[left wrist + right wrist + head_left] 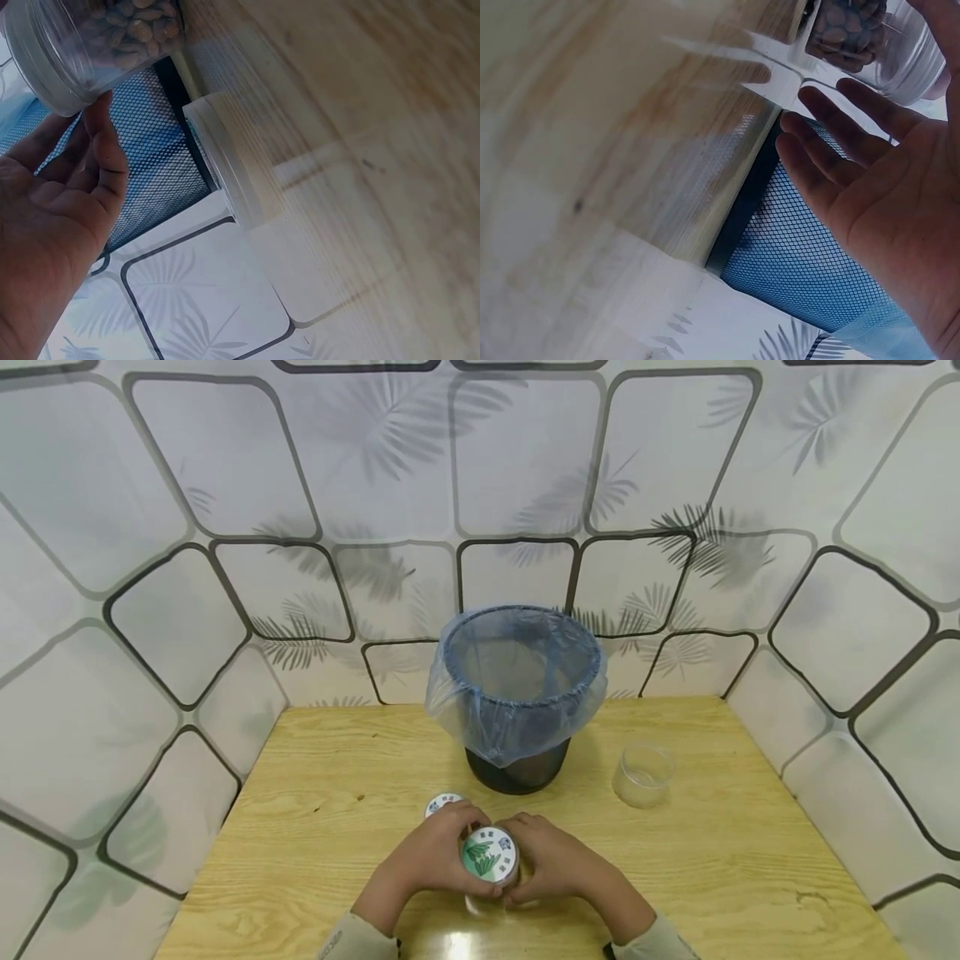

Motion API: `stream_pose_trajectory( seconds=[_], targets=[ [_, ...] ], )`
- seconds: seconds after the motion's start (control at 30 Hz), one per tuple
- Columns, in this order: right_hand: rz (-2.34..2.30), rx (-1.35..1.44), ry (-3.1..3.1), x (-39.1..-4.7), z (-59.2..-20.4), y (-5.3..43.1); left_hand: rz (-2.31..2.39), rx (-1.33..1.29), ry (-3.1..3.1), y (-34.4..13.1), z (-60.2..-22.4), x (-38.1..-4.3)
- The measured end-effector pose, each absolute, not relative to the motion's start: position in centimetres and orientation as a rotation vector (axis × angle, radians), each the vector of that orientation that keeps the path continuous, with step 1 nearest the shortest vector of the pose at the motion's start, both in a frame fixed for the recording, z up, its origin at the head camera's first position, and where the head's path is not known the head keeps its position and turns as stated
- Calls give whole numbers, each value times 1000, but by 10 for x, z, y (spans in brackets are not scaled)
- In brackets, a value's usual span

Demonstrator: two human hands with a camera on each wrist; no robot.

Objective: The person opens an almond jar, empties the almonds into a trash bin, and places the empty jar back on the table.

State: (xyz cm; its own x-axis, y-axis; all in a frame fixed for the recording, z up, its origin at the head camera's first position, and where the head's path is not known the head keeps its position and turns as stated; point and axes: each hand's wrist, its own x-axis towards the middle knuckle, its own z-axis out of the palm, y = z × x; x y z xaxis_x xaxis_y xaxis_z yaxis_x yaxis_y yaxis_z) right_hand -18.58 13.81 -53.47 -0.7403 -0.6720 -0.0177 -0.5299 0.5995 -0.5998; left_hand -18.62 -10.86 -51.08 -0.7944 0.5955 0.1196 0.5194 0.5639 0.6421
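Note:
A clear jar of brown, almond-like nuts (pixel 142 34) has a round lid with a white and green label (pixel 487 853). It is tilted slightly above the table. My left hand (pixel 448 852) grips it near the lid from the left, thumb in front and fingers behind. My right hand (pixel 551 860) is close on the jar's other side. Its fingers (pixel 821 154) reach out fairly straight beside the jar; whether the tips touch it is hard to tell. Partly hidden behind my left hand, a second round lid with a white label (pixel 441 803) is near the table surface.
Beyond my hands stands a black mesh bin (pixel 517 768) lined with a blue plastic bag (pixel 450 693). A clear, empty-looking round container (pixel 643 777) sits to its right on the wooden table (pixel 337 760). Patterned panels (pixel 397 585) enclose the back and sides.

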Motion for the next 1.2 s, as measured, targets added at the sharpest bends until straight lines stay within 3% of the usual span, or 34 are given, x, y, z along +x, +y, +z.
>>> stream_pose_trajectory(
  seconds=[0.73,1.2],
  targets=[
    [-1247,-1049,2395,-192,-534,143,1248,1037,2646,-105,-511,-186],
    [-1384,-940,2338,-191,-532,147,1393,1114,2641,-101,-511,-187]
  ],
)
